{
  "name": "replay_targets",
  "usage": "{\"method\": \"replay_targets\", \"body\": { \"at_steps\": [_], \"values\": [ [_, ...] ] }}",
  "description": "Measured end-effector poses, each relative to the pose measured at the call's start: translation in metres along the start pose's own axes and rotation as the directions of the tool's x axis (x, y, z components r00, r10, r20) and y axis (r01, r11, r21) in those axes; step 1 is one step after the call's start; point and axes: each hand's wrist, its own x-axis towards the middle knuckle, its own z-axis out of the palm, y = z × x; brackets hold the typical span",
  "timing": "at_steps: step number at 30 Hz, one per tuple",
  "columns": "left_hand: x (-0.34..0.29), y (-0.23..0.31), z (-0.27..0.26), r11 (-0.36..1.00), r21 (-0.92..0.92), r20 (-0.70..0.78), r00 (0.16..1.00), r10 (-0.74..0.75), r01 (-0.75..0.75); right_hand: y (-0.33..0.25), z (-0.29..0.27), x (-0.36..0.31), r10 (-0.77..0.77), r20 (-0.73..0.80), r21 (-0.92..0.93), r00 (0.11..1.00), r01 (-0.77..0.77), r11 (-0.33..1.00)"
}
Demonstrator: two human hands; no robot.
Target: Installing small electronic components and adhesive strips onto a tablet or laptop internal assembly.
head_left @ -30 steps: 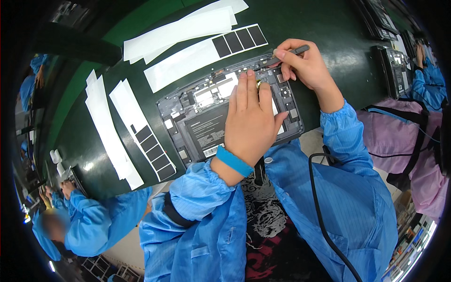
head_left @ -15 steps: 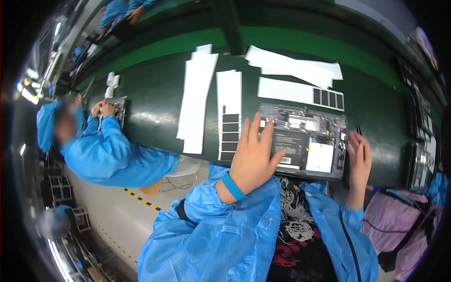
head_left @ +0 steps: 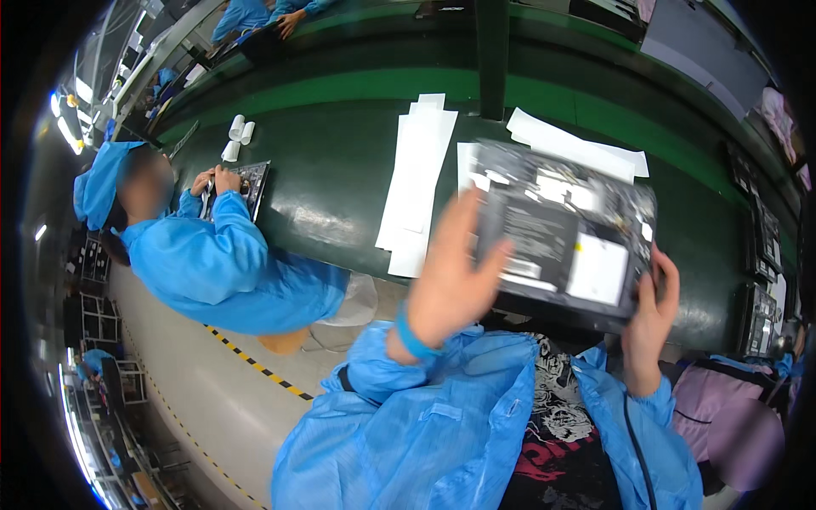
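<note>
Raised off the bench and tilted is an opened laptop base (head_left: 535, 228), its battery, boards and a white rectangular part exposed. My left hand (head_left: 450, 276) grips its left edge, thumb over the top face, a little blurred by motion. On the right edge, my right hand (head_left: 651, 316) is closed around the near corner, with some fingers hidden behind the base. White paper strips (head_left: 416, 174) lie to the left of the laptop base. Further white strips (head_left: 578, 144) lie beyond it, partly covered by it.
The dark green workbench (head_left: 327, 170) carries small white rolls (head_left: 236, 136) at far left. A co-worker in blue (head_left: 204, 255) handles another opened device (head_left: 253, 183) there. Several laptop parts (head_left: 761, 297) line the right side. A green post (head_left: 491, 59) rises behind the strips.
The laptop base has come up off the bench, now held between both hands. It covers the strip with black patches. The view has shifted, and the dark tips by my right hand no longer show.
</note>
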Motion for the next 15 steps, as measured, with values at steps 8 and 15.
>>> {"method": "replay_targets", "body": {
  "at_steps": [8, 15],
  "values": [
    [0.058, -0.154, -0.194, 0.971, -0.089, -0.374, 0.896, -0.239, 0.222, 0.019, 0.280, 0.026, -0.190, 0.427, -0.046, 0.884, 0.232, 0.972],
    [0.061, -0.279, -0.212, 0.947, 0.060, -0.319, 0.905, -0.280, 0.314, 0.117, 0.365, 0.043, -0.045, 0.413, -0.263, 0.910, 0.166, 0.950]
  ]
}}
